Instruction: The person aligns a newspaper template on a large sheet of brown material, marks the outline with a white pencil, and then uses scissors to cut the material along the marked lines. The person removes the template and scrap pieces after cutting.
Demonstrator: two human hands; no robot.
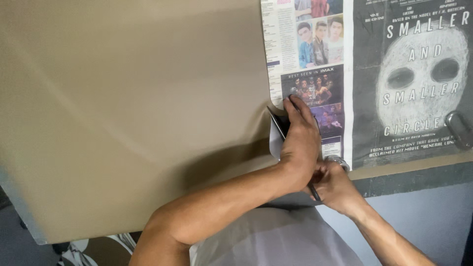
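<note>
Beige film (128,98), smooth and a little glossy, covers most of the surface in front of the person, and its right edge ends where sheets of newspaper (354,74) are stuck on the same surface. At this edge a small corner of the film (277,129) is turned back and shows a dark underside and a bit of white backing. The left hand (298,143) lies flat just on this spot, its fingers (295,111) pressed together and stretched upward, holding the film edge against the surface beside the newspaper. The right hand (335,187) is just below and partly hidden by the left wrist; it is closed around a thin dark tool (314,192), maybe a knife or a pen, but how its fingers sit on it I cannot tell exactly. Near this hand there is a round metal knob (339,161), and another metal piece (458,129) is on the far right. I judge that the step in hand is the trimming or fitting of the film at its edge. The next move calls for a steady press of the left hand and a careful, slow guiding of the tool along the edge, so the film does not tear or wrinkle.
</note>
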